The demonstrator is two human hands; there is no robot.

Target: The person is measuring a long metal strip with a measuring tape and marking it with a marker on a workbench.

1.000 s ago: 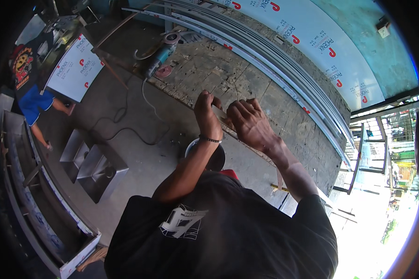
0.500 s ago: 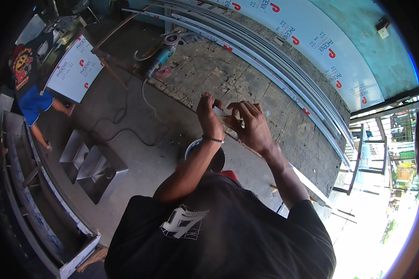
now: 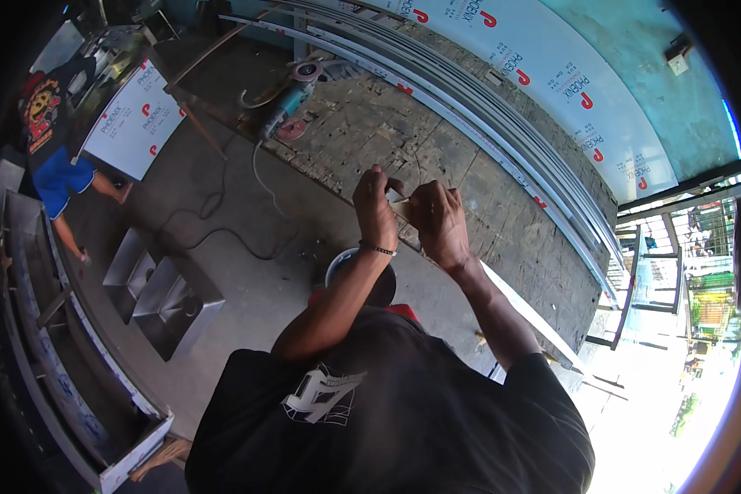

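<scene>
Both hands are raised close together over the near edge of a worn wooden workbench (image 3: 370, 123). My left hand (image 3: 375, 218), a dark bracelet on its wrist, is closed with thumb and fingers on the end of a narrow pale strip (image 3: 402, 210). My right hand (image 3: 442, 226) pinches at the same strip, its fingers curled in. Beyond my right wrist, a long white strip (image 3: 527, 311) slants along the bench edge toward the lower right. Whether it is one piece with the strip in my fingers is hidden by the right hand.
An angle grinder (image 3: 286, 107) lies at the bench's far left, its cord trailing to the floor. Long metal profiles (image 3: 469, 99) run along the bench. A bucket (image 3: 342, 263) stands below my arms; steel basins (image 3: 173, 305) sit left. Another person (image 3: 53, 132) stands far left.
My right hand's fingers have curled closer together on the strip, and the hand has shifted slightly left. More of the long white strip shows beside my right forearm.
</scene>
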